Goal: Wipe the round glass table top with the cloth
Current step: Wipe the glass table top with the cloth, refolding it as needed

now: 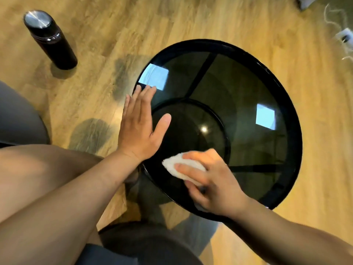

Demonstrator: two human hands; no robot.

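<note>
One round glass table top (pixel 238 83) is in view, with one white cloth (pixel 177 165) on it. There are two hands: one left hand (pixel 139 129) and one right hand (pixel 215 184). One black bottle (pixel 51 41) stands on the wooden floor (pixel 191 20). The glass shows two bright square reflections (pixel 153 76) (pixel 265 116) and one small round glint (pixel 204 129). Under it, two dark bars (pixel 202 75) (pixel 254 167) and one dark ring (pixel 187 100) are visible.
</note>
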